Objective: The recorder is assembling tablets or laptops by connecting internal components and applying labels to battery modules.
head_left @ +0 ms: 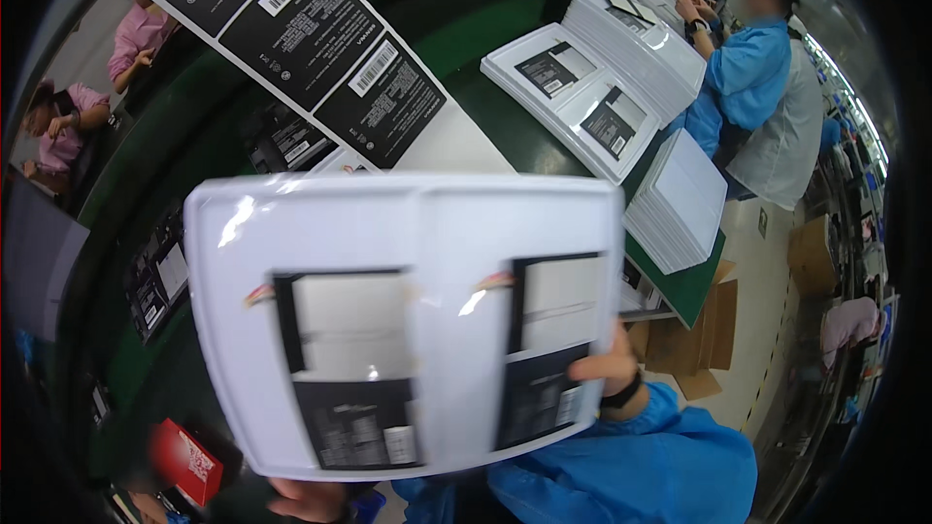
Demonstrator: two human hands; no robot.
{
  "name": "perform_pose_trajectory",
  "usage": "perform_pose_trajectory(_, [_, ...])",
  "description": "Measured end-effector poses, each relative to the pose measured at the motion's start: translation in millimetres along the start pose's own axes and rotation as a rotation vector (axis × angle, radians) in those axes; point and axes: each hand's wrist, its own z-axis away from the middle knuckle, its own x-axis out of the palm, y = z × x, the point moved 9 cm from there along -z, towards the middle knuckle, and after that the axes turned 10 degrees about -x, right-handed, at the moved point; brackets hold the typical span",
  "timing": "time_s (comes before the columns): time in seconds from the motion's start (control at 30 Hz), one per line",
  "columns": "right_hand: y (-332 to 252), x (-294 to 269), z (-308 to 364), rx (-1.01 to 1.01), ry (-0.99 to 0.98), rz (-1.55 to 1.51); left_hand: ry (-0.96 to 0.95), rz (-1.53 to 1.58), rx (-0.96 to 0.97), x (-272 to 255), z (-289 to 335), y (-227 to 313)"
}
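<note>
A white plastic tray (461, 223), tilted up in front of me, fills the middle of the view. In its two recesses lie flat battery packs, one on the left (357, 417) and one on the right (544, 398), each part black and part pale grey with coloured wires at its upper left. My right hand (614, 365) grips the tray's right edge, its thumb over the front. Below the lower left corner, my left hand (309, 499) holds the bottom edge; most of its fingers are hidden. Blue sleeves cover my arms.
A strip of black labels (383, 102) hangs across the upper left, just behind the tray. Stacked trays with batteries (573, 87) and more white trays (680, 199) stand on the green table (701, 296). A co-worker in blue (752, 68) is beyond. Cardboard boxes (714, 325) lie at right.
</note>
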Motion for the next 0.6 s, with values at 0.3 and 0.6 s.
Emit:
perform_pose_trajectory(0.3, [-160, -150, 29, -0.493, 0.397, 0.014, 0.696, -1.627, -0.013, -348, -226, 134])
perform_pose_trajectory(0.6, [-151, -232, -137, -0.576, 0.444, 0.029, 0.980, -1.873, -0.483, -516, -264, 91])
